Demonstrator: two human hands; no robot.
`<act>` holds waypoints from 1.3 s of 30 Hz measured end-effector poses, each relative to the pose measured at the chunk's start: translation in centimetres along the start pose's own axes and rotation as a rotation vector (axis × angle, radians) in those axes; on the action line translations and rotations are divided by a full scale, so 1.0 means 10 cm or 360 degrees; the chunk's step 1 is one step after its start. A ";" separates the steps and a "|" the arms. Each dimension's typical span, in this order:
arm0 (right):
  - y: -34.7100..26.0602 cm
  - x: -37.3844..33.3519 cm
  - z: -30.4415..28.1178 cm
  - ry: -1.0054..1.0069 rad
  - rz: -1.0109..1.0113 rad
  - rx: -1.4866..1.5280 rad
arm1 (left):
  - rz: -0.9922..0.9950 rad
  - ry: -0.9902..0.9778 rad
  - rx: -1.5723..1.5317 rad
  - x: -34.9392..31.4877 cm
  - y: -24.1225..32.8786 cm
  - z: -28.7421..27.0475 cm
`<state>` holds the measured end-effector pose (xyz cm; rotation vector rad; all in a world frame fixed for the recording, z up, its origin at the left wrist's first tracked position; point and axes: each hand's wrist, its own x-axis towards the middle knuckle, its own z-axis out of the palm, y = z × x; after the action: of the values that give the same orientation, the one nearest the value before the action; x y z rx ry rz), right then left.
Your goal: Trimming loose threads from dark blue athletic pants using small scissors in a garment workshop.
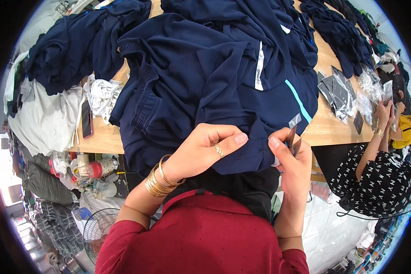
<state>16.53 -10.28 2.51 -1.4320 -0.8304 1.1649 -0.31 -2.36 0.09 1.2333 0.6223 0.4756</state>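
Note:
A navy garment (182, 86) with a gathered elastic edge, a white strip and a light blue stripe near it, is heaped over the table's front edge. My left hand (205, 148), wearing a ring and gold bangles, is closed with thumb and fingers pinching the garment's near edge. Close by on the right, my right hand (292, 162) is closed around thread snips (294, 137), whose blades point up past the fingers. Its thumb also presses at the garment's edge. Fingers hide most of the snips' body.
More navy garments (73, 45) lie at the back left. A phone (86, 118) and white cloth (104, 93) rest on the wooden table (102, 145). Flat dark packets (338, 91) lie to the right, near another person's hands (384, 114). A fan (100, 228) stands lower left.

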 end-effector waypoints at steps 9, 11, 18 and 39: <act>0.00 0.00 0.00 -0.0033 0.0006 0.0001 | 0.0002 -0.0081 -0.0042 0.02 0.03 0.04; 0.00 0.00 0.00 -0.0034 0.0012 -0.0008 | 0.0050 -0.0106 0.0120 0.04 0.04 0.05; 0.02 0.00 -0.01 -0.0022 -0.0006 -0.0032 | 0.0006 -0.0123 0.0146 0.06 0.04 0.04; 0.14 0.06 -0.05 0.0256 -0.0371 -0.0429 | 0.0053 -0.0025 0.0170 0.03 0.06 0.03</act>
<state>17.02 -10.17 1.04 -1.5754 -1.0382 0.7724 0.09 -2.22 0.66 1.3493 0.6209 0.4648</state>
